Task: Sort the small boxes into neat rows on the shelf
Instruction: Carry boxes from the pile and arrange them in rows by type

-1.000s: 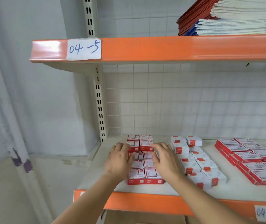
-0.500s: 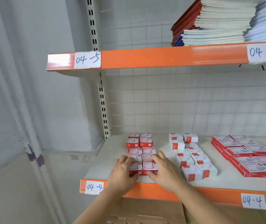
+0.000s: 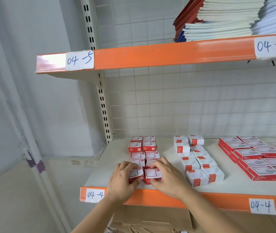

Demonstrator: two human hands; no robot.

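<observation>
I see my left hand (image 3: pixel 122 179) and right hand (image 3: pixel 166 178) each gripping a front red box (image 3: pixel 152 174) with curled fingers at the shelf (image 3: pixel 100 175) edge.

Single head-worn, wide-angle view, facing forward and slightly down at the shelf (image 3: pixel 234 187) from just before its front edge; both hands enter from the bottom of frame, close to the lens; the upper shelf (image 3: pixel 150 54) lies above eye line, its underside showing
</observation>
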